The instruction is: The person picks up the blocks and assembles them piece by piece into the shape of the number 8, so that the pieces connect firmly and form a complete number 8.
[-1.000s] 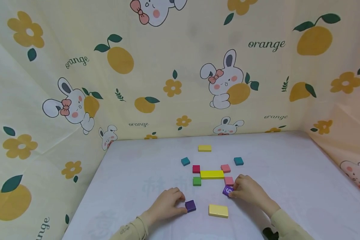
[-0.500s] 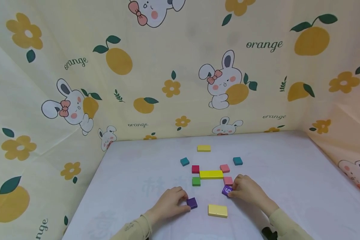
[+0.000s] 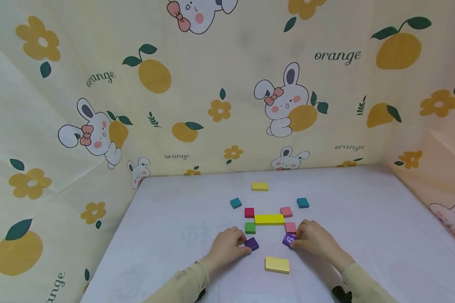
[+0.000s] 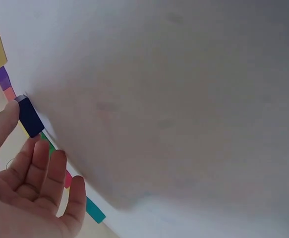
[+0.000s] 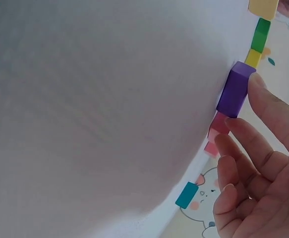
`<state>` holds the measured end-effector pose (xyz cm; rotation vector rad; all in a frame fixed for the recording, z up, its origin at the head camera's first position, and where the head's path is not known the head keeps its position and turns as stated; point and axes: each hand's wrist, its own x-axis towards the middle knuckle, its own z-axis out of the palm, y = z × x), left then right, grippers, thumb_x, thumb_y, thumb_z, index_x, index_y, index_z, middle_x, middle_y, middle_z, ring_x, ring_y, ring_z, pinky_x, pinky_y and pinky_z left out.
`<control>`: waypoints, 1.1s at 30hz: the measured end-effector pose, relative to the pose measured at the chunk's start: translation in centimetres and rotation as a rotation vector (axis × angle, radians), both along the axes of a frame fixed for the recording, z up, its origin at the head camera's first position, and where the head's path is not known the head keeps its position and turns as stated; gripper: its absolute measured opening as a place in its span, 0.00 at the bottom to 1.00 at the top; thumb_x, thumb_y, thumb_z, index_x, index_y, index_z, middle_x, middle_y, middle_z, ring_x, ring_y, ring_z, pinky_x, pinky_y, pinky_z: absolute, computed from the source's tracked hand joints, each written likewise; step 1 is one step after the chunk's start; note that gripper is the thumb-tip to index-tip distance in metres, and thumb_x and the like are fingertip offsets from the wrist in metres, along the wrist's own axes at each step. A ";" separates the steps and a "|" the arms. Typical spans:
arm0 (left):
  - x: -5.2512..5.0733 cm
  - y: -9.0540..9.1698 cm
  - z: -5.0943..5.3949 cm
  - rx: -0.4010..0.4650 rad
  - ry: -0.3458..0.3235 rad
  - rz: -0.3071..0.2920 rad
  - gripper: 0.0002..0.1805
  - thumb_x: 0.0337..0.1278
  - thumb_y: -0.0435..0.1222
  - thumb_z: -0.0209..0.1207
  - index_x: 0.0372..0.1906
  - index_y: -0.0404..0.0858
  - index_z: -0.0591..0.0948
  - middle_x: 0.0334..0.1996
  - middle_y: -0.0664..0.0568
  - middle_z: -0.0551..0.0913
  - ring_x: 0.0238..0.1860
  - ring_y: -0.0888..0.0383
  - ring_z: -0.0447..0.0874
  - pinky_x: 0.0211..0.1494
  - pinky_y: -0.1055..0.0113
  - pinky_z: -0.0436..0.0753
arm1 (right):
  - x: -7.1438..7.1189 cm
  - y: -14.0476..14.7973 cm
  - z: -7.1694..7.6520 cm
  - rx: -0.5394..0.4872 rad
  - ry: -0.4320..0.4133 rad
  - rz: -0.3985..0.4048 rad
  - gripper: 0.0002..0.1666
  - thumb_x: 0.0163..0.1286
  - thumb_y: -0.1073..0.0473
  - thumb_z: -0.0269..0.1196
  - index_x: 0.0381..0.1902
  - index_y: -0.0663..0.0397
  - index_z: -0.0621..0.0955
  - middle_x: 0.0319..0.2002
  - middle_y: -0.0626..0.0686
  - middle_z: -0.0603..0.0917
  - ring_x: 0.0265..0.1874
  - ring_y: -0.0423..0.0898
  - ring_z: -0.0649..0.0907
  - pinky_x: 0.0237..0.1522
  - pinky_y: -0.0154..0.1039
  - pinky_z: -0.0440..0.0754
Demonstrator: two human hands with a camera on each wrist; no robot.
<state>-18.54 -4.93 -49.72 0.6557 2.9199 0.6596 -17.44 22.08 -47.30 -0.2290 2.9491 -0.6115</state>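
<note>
My left hand (image 3: 228, 246) pinches a dark purple square block (image 3: 252, 244) between thumb and fingertip, just below a green block (image 3: 250, 228). In the left wrist view the dark block (image 4: 30, 117) sits between the thumb and a finger. My right hand (image 3: 316, 240) pinches a purple block marked with a white numeral (image 3: 289, 240), close below a pink block (image 3: 290, 227). The right wrist view has this purple block (image 5: 236, 90) between thumb and forefinger. A long yellow block (image 3: 269, 219) lies between the red (image 3: 249, 212) and green blocks and two pink ones.
A pale yellow block (image 3: 277, 265) lies nearest the person, between the forearms. Farther back are a small yellow block (image 3: 260, 186) and two teal blocks, one left (image 3: 236, 203) and one right (image 3: 303, 203). A printed curtain (image 3: 212, 84) rises behind the white table (image 3: 167, 219).
My left hand has moved the dark purple block forward and to the right, up near the green block. The right hand stays at the numbered purple block.
</note>
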 end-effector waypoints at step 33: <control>-0.9 1.4 -0.4 0.044 0.002 0.077 0.17 0.40 0.54 0.68 0.31 0.46 0.82 0.25 0.62 0.76 0.27 0.67 0.68 0.32 0.70 0.65 | 0.0 0.0 0.3 0.026 0.012 0.006 0.13 0.47 0.49 0.73 0.24 0.48 0.82 0.27 0.45 0.78 0.29 0.43 0.71 0.33 0.37 0.72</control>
